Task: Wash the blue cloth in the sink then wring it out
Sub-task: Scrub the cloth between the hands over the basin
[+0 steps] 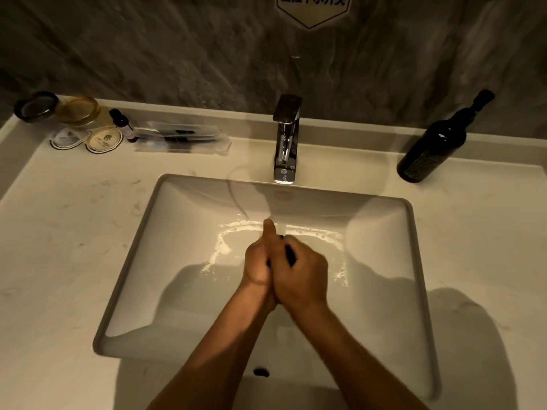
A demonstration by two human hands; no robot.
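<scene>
Both my hands are pressed together over the middle of the white rectangular sink [183,220]. My left hand [258,263] and my right hand [303,276] are clasped around the blue cloth [290,255]. Only a dark sliver of the cloth shows between my fingers; the rest is hidden inside my hands. My left thumb points up toward the tap. Shallow water with foam at its edge lies in the basin under my hands.
A chrome tap [285,140] stands behind the basin; no water stream is visible. A dark bottle [432,143] stands at the back right of the counter. At the back left are jars [77,109], a small dropper bottle [122,124] and packaged toiletries [182,137].
</scene>
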